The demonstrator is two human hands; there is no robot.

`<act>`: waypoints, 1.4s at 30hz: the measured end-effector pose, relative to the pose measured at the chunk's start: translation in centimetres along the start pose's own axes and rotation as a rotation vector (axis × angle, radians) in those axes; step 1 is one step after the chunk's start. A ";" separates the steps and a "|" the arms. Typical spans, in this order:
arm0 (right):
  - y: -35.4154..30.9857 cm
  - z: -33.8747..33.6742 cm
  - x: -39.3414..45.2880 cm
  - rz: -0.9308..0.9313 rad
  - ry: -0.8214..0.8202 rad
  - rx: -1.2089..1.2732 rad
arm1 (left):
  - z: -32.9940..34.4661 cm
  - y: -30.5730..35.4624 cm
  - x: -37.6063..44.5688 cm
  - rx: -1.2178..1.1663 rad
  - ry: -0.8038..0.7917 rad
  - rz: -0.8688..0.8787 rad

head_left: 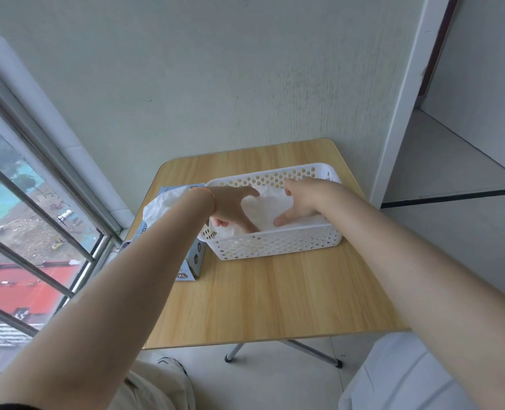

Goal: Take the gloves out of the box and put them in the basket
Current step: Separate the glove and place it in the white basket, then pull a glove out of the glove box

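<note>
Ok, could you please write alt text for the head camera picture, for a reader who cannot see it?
Both hands, the left hand and the right hand, reach into a white perforated basket and rest on thin white gloves inside it. The basket stands on a small wooden table, and a glove box with more white material showing at its top lies to its left, near a window.

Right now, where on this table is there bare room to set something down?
The near half of the table, in front of the basket, is bare wood. A narrower strip runs behind the basket along the wall. The left edge is crowded by the glove box, and both hands are over the gloves in the basket.
</note>
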State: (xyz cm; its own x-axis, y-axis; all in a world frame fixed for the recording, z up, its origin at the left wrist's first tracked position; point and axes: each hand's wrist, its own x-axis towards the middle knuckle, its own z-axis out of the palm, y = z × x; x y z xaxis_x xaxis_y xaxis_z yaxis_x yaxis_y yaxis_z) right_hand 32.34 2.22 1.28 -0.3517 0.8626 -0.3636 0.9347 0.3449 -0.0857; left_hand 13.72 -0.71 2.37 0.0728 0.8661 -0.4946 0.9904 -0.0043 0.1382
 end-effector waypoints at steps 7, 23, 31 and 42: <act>0.4 1.4 1.5 0.059 -0.102 -0.028 | 3.0 -0.2 2.3 -0.035 -0.059 -0.093; -6.3 -3.7 1.2 -0.122 0.347 0.035 | -1.6 -4.7 -1.6 -0.380 0.381 0.036; -15.7 -0.7 3.9 -0.322 0.422 0.316 | 1.4 -13.8 -4.1 -0.347 0.743 -0.198; -18.4 0.5 4.4 -0.352 0.329 0.376 | 3.5 -16.5 -5.0 -0.460 0.841 -0.149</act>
State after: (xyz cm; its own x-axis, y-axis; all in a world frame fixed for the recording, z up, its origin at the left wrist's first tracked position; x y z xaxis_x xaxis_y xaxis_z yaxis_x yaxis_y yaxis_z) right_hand 13.64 -0.54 0.85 -0.5842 0.8103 0.0464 0.6925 0.5275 -0.4920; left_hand -2.59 -6.73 -0.41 -0.3342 0.9173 0.2166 0.8269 0.1751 0.5344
